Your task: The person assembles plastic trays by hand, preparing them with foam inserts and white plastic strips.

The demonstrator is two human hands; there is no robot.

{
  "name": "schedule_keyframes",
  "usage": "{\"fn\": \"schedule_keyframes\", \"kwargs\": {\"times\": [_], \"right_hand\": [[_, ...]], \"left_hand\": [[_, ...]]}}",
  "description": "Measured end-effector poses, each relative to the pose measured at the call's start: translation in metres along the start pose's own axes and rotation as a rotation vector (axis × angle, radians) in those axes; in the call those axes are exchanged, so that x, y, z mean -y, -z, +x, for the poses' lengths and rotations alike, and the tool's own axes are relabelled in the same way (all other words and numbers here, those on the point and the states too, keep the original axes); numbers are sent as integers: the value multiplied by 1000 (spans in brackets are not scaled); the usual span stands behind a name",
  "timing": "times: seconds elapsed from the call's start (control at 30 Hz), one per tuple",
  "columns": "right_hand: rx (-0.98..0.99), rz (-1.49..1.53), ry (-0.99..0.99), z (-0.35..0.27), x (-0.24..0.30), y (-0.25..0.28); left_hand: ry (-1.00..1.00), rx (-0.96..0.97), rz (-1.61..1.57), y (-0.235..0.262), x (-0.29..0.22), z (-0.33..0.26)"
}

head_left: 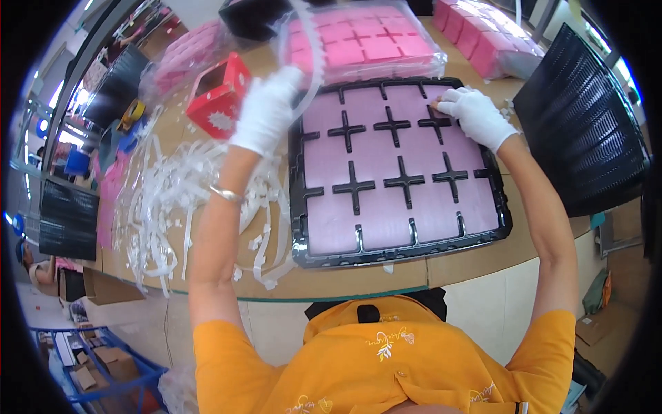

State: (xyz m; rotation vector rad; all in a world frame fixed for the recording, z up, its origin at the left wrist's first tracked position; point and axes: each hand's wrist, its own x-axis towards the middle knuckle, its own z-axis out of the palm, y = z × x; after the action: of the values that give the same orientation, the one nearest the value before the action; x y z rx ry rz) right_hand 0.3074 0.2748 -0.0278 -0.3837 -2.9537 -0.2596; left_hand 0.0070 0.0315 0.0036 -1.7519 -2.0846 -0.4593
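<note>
In front of me lies a black plastic tray [296, 228] with cross-shaped dividers, its compartments filled with flat lilac-pink pieces [376, 190]. My left hand [265, 114], in a white glove and slightly blurred, is raised beside the tray's far left corner. Its fingers are closed on a long whitish strip [317, 48] that curves up past the far edge of the view. My right hand [479, 117], also gloved, reaches over the tray's far right compartment. Bare fingertips are pinched together beside a divider there; whatever lies between them is hidden.
Tangled white strips [165, 207] and scraps cover the table's left side, near an open red box [221, 96]. Behind the tray sits a plastic-wrapped pink stack [358, 41]. Black trays [586, 124] stand upright at right. A tape roll [132, 114] lies far left.
</note>
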Motion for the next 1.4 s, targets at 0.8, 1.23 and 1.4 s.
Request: {"fn": "schedule_keyframes", "kwargs": {"times": [0.8, 1.23, 1.4], "right_hand": [[-207, 160, -79, 0, 13, 17], [-360, 440, -212, -38, -8, 33], [-347, 518, -246, -56, -20, 32]], "left_hand": [[142, -486, -391, -39, 14, 6], [406, 81, -631, -54, 27, 41], [375, 62, -873, -26, 41, 2]]}}
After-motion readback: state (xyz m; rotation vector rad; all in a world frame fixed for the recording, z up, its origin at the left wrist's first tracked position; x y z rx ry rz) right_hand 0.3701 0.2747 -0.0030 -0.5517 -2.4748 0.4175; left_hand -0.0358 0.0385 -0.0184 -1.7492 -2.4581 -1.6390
